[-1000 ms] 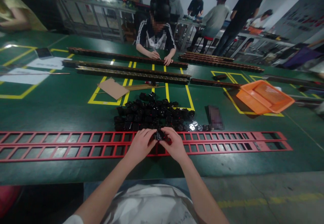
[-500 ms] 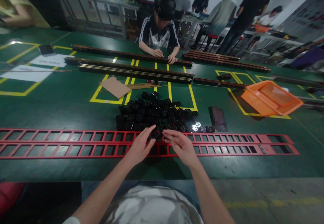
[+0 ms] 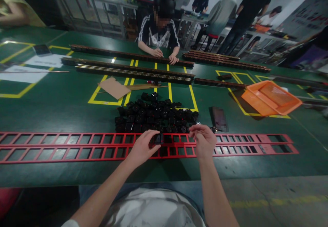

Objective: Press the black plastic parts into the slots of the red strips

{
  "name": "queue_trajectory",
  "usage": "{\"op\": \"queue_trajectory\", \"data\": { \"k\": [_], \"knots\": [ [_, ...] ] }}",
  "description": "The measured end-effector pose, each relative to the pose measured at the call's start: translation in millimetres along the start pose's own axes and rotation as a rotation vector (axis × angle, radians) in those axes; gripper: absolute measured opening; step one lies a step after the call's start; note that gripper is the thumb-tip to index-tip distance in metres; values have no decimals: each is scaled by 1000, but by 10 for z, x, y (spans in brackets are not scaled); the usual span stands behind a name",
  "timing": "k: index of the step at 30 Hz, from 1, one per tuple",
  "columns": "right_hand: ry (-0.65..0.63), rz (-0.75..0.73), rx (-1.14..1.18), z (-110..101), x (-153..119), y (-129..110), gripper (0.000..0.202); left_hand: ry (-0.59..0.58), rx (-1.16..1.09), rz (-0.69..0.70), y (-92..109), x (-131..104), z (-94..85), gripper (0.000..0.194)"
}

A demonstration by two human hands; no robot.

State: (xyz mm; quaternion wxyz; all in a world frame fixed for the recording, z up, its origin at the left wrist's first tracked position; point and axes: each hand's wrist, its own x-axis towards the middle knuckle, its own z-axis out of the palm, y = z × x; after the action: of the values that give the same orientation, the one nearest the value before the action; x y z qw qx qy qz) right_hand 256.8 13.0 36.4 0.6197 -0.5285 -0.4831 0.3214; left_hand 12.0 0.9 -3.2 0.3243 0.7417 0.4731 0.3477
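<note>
My left hand (image 3: 143,148) grips a small black square block (image 3: 159,138) between thumb and fingers, over the red slotted frame (image 3: 102,147). A small red dot shows on the block's side. To the right, my right hand (image 3: 205,141) has its fingertips pinched together above the frame. What lies in that pinch, if anything, is too small to make out. Just beyond both hands a heap of black blocks (image 3: 153,114) sits on the table, with a few shiny silver pieces at its right end, partly behind my right fingers.
A dark, flat, blurred object (image 3: 218,119) lies right of the heap. Farther right stands an orange bin (image 3: 271,98). Brown cardboard (image 3: 114,88) and long dark rails (image 3: 135,73) lie beyond the heap. A co-worker (image 3: 159,32) sits opposite, both hands on a rail.
My right hand has moved right, away from my left hand, and its fingers have closed to a pinch. The black block now shows clearly in my left hand.
</note>
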Motion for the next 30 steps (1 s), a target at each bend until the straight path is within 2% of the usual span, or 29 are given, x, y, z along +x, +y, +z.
{"op": "queue_trajectory", "data": {
  "k": [9,11,15,17,20,30],
  "knots": [
    [-119,148,-55,24,-191,315,16,-62,156,55,204,243,324,41],
    [-227,115,-125,22,-222,339,19,-74,181,78,215,270,376,40],
    [-547,-43,-349,20,-245,285,31,-55,184,95,186,265,416,39],
    [-609,-69,-397,23,-243,255,41,-36,153,87,164,256,421,39],
    [-629,-51,-434,29,-232,258,48,-37,132,85,141,251,428,40],
    [-622,-71,-560,63,-236,296,46,-35,109,76,66,221,460,54]
  ]
}}
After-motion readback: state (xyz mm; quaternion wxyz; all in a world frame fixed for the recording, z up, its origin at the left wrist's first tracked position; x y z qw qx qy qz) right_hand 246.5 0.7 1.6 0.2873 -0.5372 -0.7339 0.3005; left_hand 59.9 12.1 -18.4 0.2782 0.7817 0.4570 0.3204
